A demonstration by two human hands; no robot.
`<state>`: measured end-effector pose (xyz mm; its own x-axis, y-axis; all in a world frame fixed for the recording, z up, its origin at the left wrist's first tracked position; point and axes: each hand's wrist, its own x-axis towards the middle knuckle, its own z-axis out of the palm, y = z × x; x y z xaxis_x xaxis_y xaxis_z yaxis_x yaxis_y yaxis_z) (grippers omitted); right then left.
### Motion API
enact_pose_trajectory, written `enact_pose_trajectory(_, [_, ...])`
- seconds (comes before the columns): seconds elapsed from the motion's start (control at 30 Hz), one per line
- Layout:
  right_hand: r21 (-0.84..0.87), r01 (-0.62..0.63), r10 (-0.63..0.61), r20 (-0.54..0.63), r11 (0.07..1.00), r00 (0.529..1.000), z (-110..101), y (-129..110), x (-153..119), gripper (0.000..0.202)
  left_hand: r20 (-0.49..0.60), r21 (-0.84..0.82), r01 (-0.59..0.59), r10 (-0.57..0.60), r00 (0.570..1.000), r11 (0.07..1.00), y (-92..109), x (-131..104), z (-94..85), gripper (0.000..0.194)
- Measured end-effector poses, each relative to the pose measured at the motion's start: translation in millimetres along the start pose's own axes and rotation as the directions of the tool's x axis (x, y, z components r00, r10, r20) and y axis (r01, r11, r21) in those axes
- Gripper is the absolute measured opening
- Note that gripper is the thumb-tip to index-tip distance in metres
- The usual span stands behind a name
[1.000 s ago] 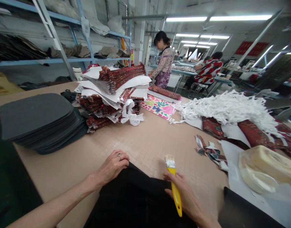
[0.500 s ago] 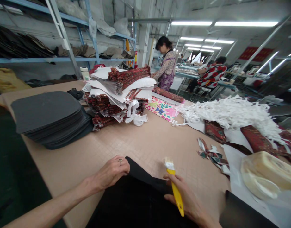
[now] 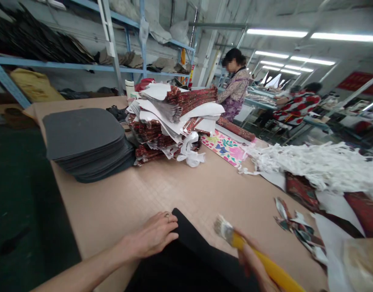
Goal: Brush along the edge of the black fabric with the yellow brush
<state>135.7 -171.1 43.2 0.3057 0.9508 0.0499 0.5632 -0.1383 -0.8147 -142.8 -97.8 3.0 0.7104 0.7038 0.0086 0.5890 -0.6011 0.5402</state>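
Note:
A black sheet point(image 3: 201, 255) of flat, smooth material lies in front of me at the bottom of the view; its near part runs out of the picture. At its upper left corner my left hand point(image 3: 154, 235) has its fingers curled on the edge, with the thumb lower on the sheet. My right hand point(image 3: 255, 265), a little blurred, is closed around a yellow-handled paintbrush point(image 3: 239, 241). The brush's pale bristles point up and left, above the tan tabletop point(image 3: 162, 186) just beyond the sheet's edge.
Stacked dark grey panels point(image 3: 83, 134) stand at the left. Behind are piled red patterned pieces and white sheets point(image 3: 174, 121). White strips point(image 3: 314, 162), fabric scraps point(image 3: 302, 231) and a blurred pale tub point(image 3: 363, 263) lie right. Two people point(image 3: 235, 85) work farther back.
The view has swung left. My right hand has tilted the brush, its bristles now pointing more to the left. My left hand stays at the sheet's corner, its fingers lying flatter.

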Motion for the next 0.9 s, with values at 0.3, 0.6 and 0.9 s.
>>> enact_pose_trajectory(0.3, [0.376,0.129,-0.228,0.231,0.918,0.946,134.5,-21.5,52.2,0.031,-0.004,-0.057,0.152,-0.152,0.988,0.987,-7.3,-12.2,1.7,0.035])
enact_pose_trajectory(0.6, [0.148,0.277,-0.307,0.255,0.949,0.917,128.7,-16.7,55.9,0.028,-0.020,-0.111,0.149,-0.152,0.988,0.983,-10.0,-12.7,-0.3,0.033])
enact_pose_trajectory(0.9, [-0.081,0.425,-0.382,0.311,0.902,0.870,69.7,25.0,28.2,0.016,-0.021,-0.035,0.128,-0.129,0.991,0.991,-18.7,-12.5,8.7,0.037])
